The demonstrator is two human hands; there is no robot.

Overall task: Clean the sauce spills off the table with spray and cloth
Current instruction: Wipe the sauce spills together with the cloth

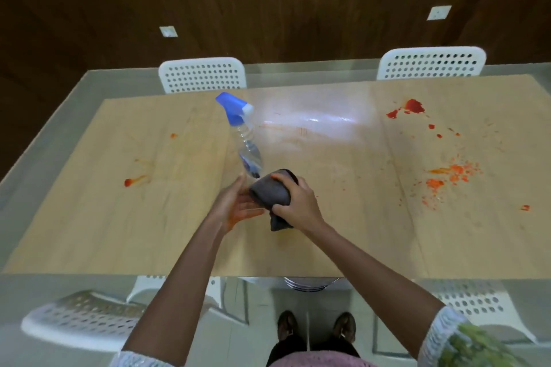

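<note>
Both my hands are meeting over the counter (89, 232). Left hand (238, 205) is lying open, fingers straight, touching the cloth (269, 195); right hand (298, 199) is gripping that dark cloth with curled fingers. Small sauce marks (131, 181) are waiting far left, spray bottle (244, 134) is standing just beyond my hands, and biggest spills (447, 176) are lying well right, nearer my right hand.

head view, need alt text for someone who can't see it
Two hands hold a dark cloth above a wooden table: the right hand grips it, the left hand lies open against it. A blue-topped spray bottle stands just beyond, and red sauce spills mark both ends.
</note>
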